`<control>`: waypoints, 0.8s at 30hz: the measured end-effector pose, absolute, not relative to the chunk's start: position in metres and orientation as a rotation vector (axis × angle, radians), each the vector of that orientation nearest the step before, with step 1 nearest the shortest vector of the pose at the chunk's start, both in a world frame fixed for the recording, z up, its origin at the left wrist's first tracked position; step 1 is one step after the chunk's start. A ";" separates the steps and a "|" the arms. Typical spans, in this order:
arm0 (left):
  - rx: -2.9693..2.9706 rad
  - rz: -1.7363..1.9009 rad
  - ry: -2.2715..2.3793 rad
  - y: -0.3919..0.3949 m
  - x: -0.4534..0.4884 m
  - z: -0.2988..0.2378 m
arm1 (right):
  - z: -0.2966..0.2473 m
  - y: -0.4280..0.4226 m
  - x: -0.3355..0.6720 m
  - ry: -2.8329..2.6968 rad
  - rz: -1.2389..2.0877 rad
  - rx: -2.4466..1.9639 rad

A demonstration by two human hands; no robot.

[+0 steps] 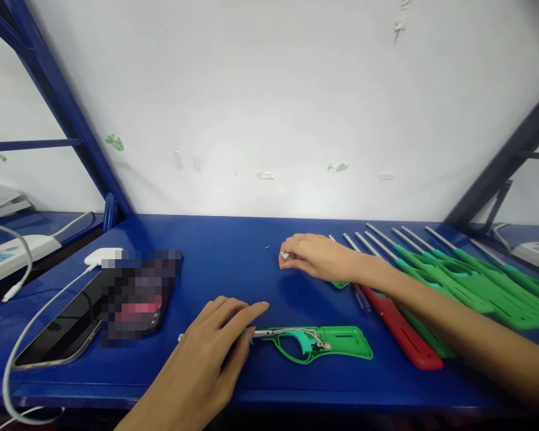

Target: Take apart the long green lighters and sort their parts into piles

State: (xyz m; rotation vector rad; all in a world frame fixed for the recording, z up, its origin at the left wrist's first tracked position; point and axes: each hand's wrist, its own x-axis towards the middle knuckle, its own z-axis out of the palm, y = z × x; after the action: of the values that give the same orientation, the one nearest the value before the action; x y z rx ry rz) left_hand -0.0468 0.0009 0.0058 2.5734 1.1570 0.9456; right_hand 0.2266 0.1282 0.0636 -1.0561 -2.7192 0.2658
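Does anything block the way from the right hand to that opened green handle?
Nothing visible stands between the right hand and the green handle; blue tabletop shows between them. The left hand covers part of its metal tube.

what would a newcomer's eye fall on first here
Probably the green lighters fanned across the right of the blue table, with a red one standing out. Next, the open lighter at front centre, wires showing, its rod under the left hand. Beyond it, the right hand pinches a small silvery bit.
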 end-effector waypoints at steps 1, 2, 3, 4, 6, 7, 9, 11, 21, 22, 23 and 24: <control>2.563 1.010 1.159 0.001 -0.047 0.006 | 0.069 0.119 0.226 -2.664 0.294 -1.067; 2.546 1.084 1.155 0.000 -0.046 0.005 | 0.075 0.107 0.226 -2.612 0.327 -1.076; 2.523 1.152 1.148 -0.002 -0.045 0.006 | 0.079 0.094 0.225 -2.559 0.362 -1.082; 2.494 1.210 1.135 -0.004 -0.043 0.006 | 0.082 0.079 0.224 -2.514 0.389 -1.084; 2.404 1.258 1.095 -0.011 -0.037 0.011 | 0.084 0.047 0.223 -2.342 0.528 -1.073; 2.341 1.253 1.068 -0.015 -0.032 0.014 | 0.082 0.031 0.223 -2.277 0.581 -1.042; 2.170 1.195 0.996 -0.022 -0.020 0.023 | 0.078 0.004 0.223 -2.234 0.504 -0.959; 1.963 1.133 0.907 -0.027 -0.009 0.032 | 0.071 -0.013 0.225 -2.222 0.327 -0.863; 1.270 0.928 0.836 -0.024 0.007 0.025 | 0.026 -0.013 0.219 -2.013 -0.080 -0.661; 1.247 0.955 0.842 -0.024 0.006 0.024 | 0.023 -0.012 0.217 -1.990 -0.085 -0.661; 1.221 0.977 0.846 -0.024 0.006 0.023 | 0.021 -0.012 0.214 -1.970 -0.087 -0.662; 1.196 0.987 0.846 -0.023 0.006 0.022 | 0.020 -0.011 0.212 -1.957 -0.078 -0.660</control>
State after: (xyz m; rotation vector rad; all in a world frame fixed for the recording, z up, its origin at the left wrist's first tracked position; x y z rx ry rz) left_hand 0.0057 -0.0227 0.0216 1.1959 0.8465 0.9872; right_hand 0.2118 -0.0113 0.0202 -0.6602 -1.9571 -0.0775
